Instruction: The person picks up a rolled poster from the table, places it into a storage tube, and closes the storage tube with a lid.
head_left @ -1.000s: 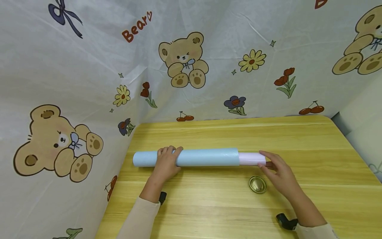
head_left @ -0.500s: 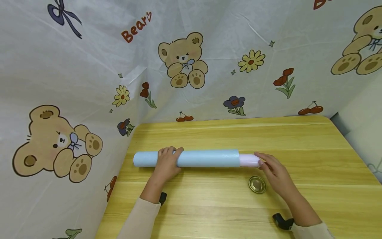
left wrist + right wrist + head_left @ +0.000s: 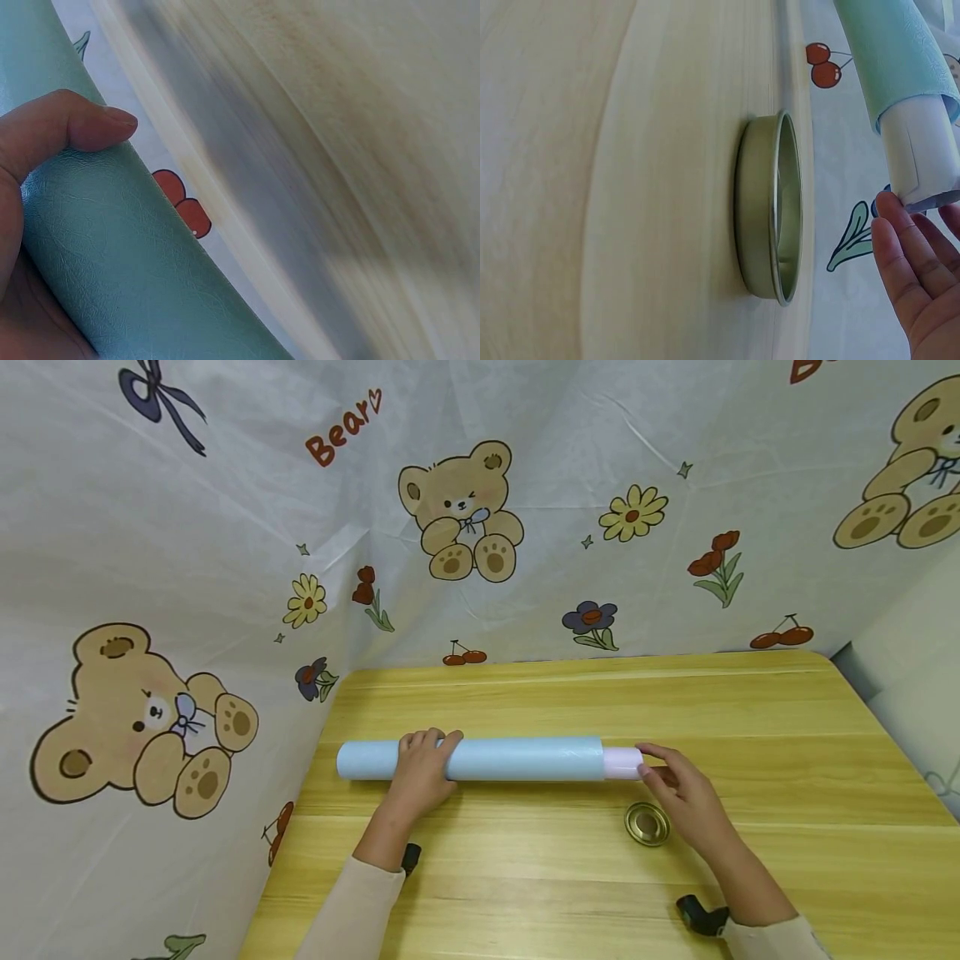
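A long light-blue roll (image 3: pixel 517 758) lies across the wooden table (image 3: pixel 750 710). A pale pink inner roll (image 3: pixel 622 762) sticks a short way out of its right end. My left hand (image 3: pixel 423 768) grips the blue roll left of its middle, fingers curled over the top. In the left wrist view the thumb (image 3: pixel 75 127) presses on the blue roll (image 3: pixel 112 262). My right hand (image 3: pixel 678 789) has straight fingers touching the end of the pink roll. The right wrist view shows those fingers (image 3: pixel 907 262) against the inner roll (image 3: pixel 922 150) below the blue roll (image 3: pixel 889 52).
A round gold metal lid (image 3: pixel 647 823) lies on the table just in front of the right hand, also visible as the lid (image 3: pixel 769 206) in the right wrist view. A bear-print cloth (image 3: pixel 225 568) hangs behind and along the left. The table's edge (image 3: pixel 892 727) is at the right.
The right hand has moved left, and the pink inner roll has slid further into the blue roll, so less sticks out. The left hand has kept its hold.
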Demonstrator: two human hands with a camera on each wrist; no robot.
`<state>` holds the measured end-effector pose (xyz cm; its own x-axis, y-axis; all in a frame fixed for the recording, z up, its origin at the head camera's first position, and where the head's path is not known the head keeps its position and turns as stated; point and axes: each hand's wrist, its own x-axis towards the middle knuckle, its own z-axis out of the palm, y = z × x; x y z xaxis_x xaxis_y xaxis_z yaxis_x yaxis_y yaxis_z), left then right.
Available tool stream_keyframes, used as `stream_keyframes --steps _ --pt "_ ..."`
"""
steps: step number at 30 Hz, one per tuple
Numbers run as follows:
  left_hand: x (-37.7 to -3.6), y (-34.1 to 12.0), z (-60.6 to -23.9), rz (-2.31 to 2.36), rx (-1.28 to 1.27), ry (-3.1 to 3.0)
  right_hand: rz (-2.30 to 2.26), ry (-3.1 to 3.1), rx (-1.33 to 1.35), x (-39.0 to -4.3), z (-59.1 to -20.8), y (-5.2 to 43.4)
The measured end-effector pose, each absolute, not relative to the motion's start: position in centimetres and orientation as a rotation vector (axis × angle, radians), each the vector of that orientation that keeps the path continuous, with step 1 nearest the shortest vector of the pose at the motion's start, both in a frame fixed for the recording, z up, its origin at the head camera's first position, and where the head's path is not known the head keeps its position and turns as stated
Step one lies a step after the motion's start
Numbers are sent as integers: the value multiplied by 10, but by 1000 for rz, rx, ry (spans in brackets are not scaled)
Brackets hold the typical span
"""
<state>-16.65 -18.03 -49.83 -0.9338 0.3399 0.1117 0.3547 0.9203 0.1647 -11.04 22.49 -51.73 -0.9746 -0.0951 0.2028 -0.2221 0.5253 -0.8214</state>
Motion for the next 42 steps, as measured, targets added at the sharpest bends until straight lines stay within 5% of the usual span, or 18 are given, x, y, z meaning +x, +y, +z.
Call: stream_keyframes --steps 42 --pt "-166 -175 -500 -223 -559 -3000 1455 -2664 484 -112 -528 203"
